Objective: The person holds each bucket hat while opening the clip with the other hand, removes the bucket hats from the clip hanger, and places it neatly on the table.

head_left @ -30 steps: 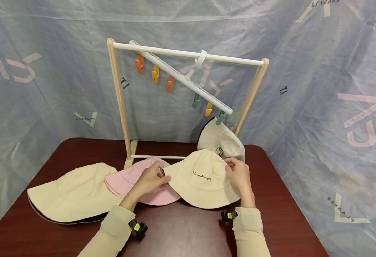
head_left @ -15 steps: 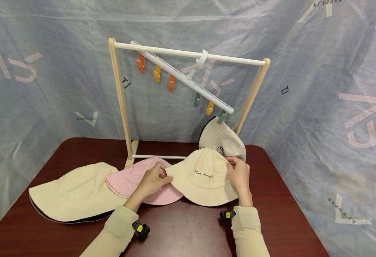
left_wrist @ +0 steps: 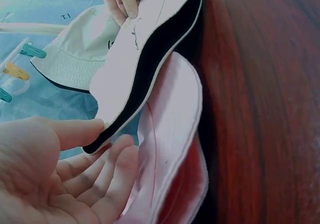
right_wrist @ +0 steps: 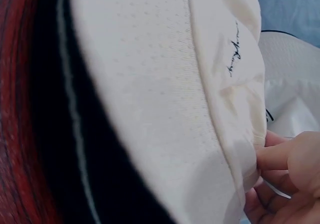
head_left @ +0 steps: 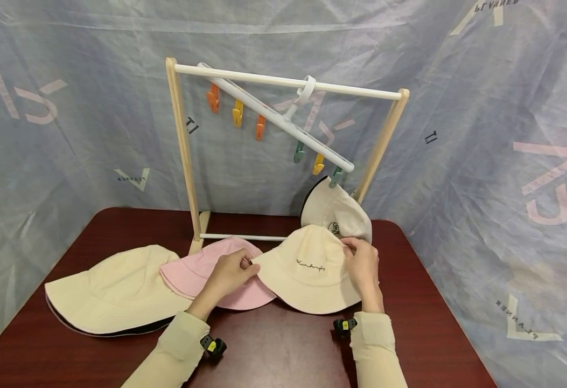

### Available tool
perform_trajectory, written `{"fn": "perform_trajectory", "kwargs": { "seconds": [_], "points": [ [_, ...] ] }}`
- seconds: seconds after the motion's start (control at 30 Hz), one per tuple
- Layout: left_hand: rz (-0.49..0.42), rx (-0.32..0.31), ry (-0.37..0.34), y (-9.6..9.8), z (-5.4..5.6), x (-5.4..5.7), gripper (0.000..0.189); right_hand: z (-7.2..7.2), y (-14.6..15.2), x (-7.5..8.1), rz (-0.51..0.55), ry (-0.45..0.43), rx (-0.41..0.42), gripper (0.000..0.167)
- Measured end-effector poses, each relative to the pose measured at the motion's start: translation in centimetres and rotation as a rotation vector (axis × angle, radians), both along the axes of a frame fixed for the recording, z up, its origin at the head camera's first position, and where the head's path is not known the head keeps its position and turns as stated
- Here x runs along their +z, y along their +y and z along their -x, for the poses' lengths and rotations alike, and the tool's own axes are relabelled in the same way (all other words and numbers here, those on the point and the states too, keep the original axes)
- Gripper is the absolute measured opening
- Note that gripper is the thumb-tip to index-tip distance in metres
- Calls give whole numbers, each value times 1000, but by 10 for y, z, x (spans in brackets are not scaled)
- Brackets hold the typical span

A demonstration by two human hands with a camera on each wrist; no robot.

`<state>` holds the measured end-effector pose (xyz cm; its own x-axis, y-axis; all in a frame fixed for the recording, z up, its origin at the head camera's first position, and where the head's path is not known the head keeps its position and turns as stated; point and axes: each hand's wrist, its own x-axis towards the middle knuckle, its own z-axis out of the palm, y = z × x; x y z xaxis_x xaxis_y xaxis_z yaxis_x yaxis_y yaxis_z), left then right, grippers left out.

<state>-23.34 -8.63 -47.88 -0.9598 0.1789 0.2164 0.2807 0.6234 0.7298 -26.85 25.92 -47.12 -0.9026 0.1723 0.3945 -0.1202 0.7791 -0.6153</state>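
Note:
A cream bucket hat [head_left: 307, 275] with dark script on its crown and a black lining is held up between both hands. My left hand [head_left: 232, 274] pinches the left end of its brim between thumb and fingers; the left wrist view shows the black underside [left_wrist: 150, 67] there. On the other side, my right hand [head_left: 362, 265] pinches the crown's right side, seen close in the right wrist view. Behind it, a white bucket hat [head_left: 334, 207] with a round print hangs from a green clip [head_left: 335, 177]. A pink bucket hat [head_left: 215, 261] lies behind my left hand.
Another cream bucket hat [head_left: 123, 285] lies on the dark red table [head_left: 273, 350] at the left. A wooden rack [head_left: 181, 145] carries a slanted white hanger [head_left: 283, 123] with several coloured clips, including an orange clip [head_left: 260, 129] and a yellow clip [head_left: 319, 164]. Grey cloth surrounds the table.
Both hands and the held cream hat have shifted slightly right in the head view, which has itself drifted a little. Both grips on the hat stay the same.

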Motion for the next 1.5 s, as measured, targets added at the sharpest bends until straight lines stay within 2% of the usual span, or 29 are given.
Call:
{"fn": "perform_trajectory", "kwargs": {
  "seconds": [0.3, 0.5, 0.8, 1.0, 1.37, 1.5],
  "points": [
    [61, 27, 45, 4, -4, 1, 6, -3, 1, 4, -32, -41, 31, 20],
    [78, 47, 48, 6, -2, 0, 15, -4, 2, 4, -34, -69, 49, 21],
    [109, 23, 81, 8, -4, -2, 16, -4, 3, 4, -43, -94, 74, 22],
    [145, 23, 101, 9, -6, -2, 15, -4, 2, 4, -43, -81, 65, 21],
    [200, 18, 136, 8, -6, -4, 12, -5, 2, 1, -8, -108, 39, 22],
    [212, 19, 122, 8, -5, -6, 12, -4, 2, -1, 4, -105, 12, 20]
  ]
}}
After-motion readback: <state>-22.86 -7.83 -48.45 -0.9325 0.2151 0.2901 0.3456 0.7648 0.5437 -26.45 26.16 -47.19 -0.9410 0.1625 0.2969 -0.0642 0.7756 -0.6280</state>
